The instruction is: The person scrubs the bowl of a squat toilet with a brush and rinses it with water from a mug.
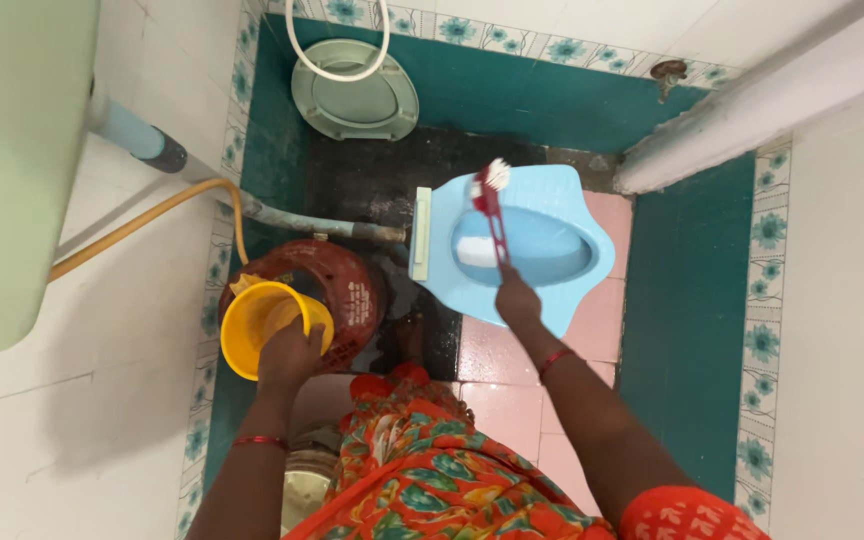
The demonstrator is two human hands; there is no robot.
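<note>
Orange and red patterned cloth is filling the near edge of the view, with both arms reaching out from it. To the near left, the left hand is closing its fingers over the rim of a yellow mug, which is tilting towards the camera; whether anything is inside it cannot be told. The mug is resting against the mouth of a dark red bucket just beyond it, and the bucket's contents are hidden too. To the right, the right hand is gripping tightly the near end of a brush with a red handle. The handle is running away from the hand across a light blue squat toilet set in pink floor tiles, and the white bristles are sitting at the far rim of the pan. The bowl is showing a pale patch of water. Farther off, a pale green toilet seat is lying on the dark floor by the teal wall border.
</note>
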